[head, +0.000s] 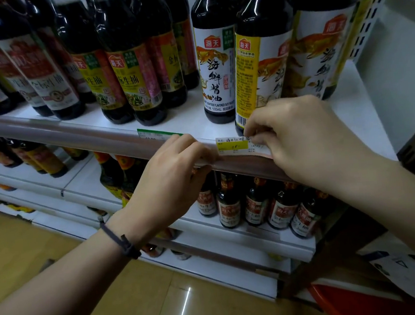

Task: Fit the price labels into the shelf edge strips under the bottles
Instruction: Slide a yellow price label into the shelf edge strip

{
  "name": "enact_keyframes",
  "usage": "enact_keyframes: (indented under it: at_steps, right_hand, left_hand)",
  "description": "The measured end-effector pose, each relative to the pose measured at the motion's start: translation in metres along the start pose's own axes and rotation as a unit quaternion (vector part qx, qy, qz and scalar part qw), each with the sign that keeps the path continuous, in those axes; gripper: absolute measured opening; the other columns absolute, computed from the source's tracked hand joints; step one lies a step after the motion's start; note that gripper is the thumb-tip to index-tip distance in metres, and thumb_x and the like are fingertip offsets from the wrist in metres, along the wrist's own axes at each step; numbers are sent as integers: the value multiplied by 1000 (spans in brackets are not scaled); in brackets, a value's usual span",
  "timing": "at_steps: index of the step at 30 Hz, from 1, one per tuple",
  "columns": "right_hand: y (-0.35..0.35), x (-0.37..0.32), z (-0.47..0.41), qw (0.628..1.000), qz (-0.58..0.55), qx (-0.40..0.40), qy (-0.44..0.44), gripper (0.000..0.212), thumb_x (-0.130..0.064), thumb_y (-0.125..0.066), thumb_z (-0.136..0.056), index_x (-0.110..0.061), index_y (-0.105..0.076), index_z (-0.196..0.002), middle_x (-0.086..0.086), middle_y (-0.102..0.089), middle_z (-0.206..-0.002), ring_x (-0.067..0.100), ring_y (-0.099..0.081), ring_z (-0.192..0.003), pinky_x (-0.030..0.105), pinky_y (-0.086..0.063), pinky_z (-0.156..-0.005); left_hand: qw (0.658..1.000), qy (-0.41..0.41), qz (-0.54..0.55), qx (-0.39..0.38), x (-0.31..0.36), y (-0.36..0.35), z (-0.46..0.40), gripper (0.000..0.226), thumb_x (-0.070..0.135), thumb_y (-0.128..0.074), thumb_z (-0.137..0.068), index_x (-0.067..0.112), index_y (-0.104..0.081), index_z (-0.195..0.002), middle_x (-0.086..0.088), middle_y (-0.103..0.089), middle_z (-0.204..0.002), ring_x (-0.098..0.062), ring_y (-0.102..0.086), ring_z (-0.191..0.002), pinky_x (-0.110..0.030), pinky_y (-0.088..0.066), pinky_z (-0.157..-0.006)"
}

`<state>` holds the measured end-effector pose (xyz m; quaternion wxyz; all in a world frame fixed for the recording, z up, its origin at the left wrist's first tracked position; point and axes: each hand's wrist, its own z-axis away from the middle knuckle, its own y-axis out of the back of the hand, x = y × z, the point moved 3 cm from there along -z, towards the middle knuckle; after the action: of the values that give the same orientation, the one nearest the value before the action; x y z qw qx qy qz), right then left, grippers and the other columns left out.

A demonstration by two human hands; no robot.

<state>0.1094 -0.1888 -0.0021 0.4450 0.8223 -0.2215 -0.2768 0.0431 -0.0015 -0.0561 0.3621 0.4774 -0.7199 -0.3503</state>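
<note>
Your right hand pinches the right end of a white price label with curled fingers. Your left hand is bent over the shelf edge strip, fingertips pressing its lip just left of the label. The label carries a yellow block and handwriting and sits at the strip's top edge, below the soy sauce bottles. A green label lies just beside it.

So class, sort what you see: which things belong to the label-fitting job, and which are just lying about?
Job: yellow label; shelf strip; green label; left hand; right hand; soy bottles.

Lying about: red tub; floor paper; lower bottles.
</note>
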Motion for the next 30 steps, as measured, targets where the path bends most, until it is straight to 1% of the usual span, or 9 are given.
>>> enact_keyframes:
  at_steps: [3,7,10,13,16,18,21,27,30]
  right_hand:
    - [-2,4,3,1000,-14,7,-13,17,-7,-74,-85,-20,-76,-95,0,-75,-90,22,-71,-88,44,-56,-80]
    - [-5,5,8,998,-48,14,-40,9,-16,-74,-87,-19,-78,-95,0,-75,-90,22,-68,-89,40,-54,-79]
    - [-7,6,9,997,-50,20,-48,8,-15,-75,-86,-18,-78,-93,0,-71,-91,20,-66,-88,36,-51,-77]
    - [-12,5,11,998,-43,7,-53,10,-14,-77,-83,-19,-74,-92,-1,-66,-86,21,-63,-85,37,-51,-75]
    - [-15,6,13,997,-45,0,-62,14,-14,-76,-82,-21,-69,-92,-5,-58,-83,18,-57,-80,34,-46,-70]
    - [-15,8,13,996,-49,-1,-68,14,-16,-76,-82,-23,-68,-91,-8,-56,-80,15,-55,-78,31,-42,-68]
    - [-14,10,13,996,-45,-9,-72,14,-20,-78,-80,-25,-67,-89,-10,-54,-76,14,-54,-76,31,-39,-67]
    - [-12,12,11,995,-39,-22,-84,15,-33,-78,-80,-26,-65,-82,-10,-61,-70,15,-59,-74,34,-46,-69]
    - [-11,13,13,995,-49,-28,-80,9,-34,-72,-87,-28,-67,-84,-11,-63,-71,14,-59,-74,33,-43,-68]
  left_hand:
    - [1000,3,4,0,1,0,1,18,17,-70,-86,18,-67,-103,0,-63,-102,-24,-58,-98,-40,-50,-81]
    - [1000,14,5,1,2,-1,0,17,19,-70,-86,18,-67,-102,0,-61,-101,-24,-56,-98,-38,-48,-81]
    - [1000,22,3,0,1,-2,-3,12,19,-70,-86,19,-66,-97,1,-61,-99,-23,-56,-97,-34,-46,-79]
    - [1000,24,-5,-1,1,-2,-5,11,20,-72,-85,19,-66,-95,2,-60,-97,-21,-55,-94,-31,-46,-77]
    - [1000,23,-7,-3,1,-1,-6,11,20,-71,-85,19,-66,-95,2,-60,-97,-21,-54,-93,-32,-46,-77]
    - [1000,24,-6,-8,1,-1,-6,11,20,-71,-86,19,-66,-96,2,-59,-98,-21,-54,-94,-32,-46,-78]
    - [1000,26,-11,-14,1,-1,-7,12,20,-70,-86,20,-66,-97,3,-59,-99,-20,-53,-95,-31,-46,-79]
    - [1000,26,-7,-16,4,0,-8,12,22,-69,-87,21,-63,-98,3,-58,-97,-20,-52,-94,-32,-46,-78]
    - [1000,26,-3,-10,4,0,-8,19,23,-69,-87,23,-61,-104,4,-57,-98,-18,-51,-94,-31,-46,-78]
